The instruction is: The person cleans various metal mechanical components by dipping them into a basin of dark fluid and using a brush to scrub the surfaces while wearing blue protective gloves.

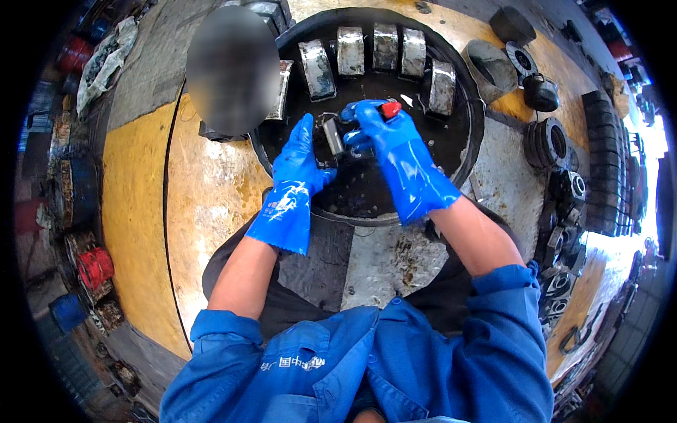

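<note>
Both of my hands wear long blue rubber gloves and reach over a round black tray (474,130) with dark, wet-looking contents. My left hand (296,155) has its fingers stretched out and its thumb apart, at the left side of a small shiny metal block (333,136). Whether it touches the block, I cannot tell. My right hand (383,130) is closed around a tool whose red handle end (390,109) sticks out at the top of the fist. The tool's working end is hidden by the glove or too unclear to name.
Curved metal segments (350,51) stand along the tray's far side. A blurred round patch covers the area at the far left. To the right are a metal ring (488,70), a small black pot (541,92), black rings (549,143) and stacked dark parts (605,162).
</note>
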`<state>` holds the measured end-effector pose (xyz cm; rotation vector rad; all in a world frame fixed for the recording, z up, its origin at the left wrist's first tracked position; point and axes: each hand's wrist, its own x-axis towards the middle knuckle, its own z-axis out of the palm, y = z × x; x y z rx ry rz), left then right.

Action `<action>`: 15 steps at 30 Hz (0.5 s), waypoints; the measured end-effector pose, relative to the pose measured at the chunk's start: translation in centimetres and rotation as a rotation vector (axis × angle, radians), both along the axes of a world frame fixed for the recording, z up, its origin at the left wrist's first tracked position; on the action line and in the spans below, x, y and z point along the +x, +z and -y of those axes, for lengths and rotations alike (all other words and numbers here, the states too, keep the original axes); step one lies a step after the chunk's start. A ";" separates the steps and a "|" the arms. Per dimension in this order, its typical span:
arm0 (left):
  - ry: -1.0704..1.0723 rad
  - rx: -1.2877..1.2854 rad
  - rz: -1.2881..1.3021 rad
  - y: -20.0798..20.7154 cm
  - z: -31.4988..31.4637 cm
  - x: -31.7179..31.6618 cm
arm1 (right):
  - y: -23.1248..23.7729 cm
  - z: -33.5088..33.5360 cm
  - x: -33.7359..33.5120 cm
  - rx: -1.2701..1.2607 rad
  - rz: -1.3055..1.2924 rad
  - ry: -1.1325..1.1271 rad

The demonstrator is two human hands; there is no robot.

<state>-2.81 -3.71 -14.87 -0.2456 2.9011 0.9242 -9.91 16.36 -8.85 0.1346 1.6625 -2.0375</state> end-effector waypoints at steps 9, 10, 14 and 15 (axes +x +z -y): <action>-0.036 -0.053 0.045 1.1 -0.5 0.0 | 0.6 -3.2 -0.4 0.186 -0.139 -0.026; -0.037 -0.062 0.043 1.0 -0.4 -0.1 | 0.5 -3.2 -0.5 0.157 -0.161 -0.059; -0.034 -0.097 0.074 1.4 -0.5 -0.2 | -0.4 -3.2 -0.4 0.049 -0.219 -0.095; -0.031 -0.104 0.088 1.6 -0.7 -0.3 | -0.9 -2.8 0.0 0.012 -0.232 -0.074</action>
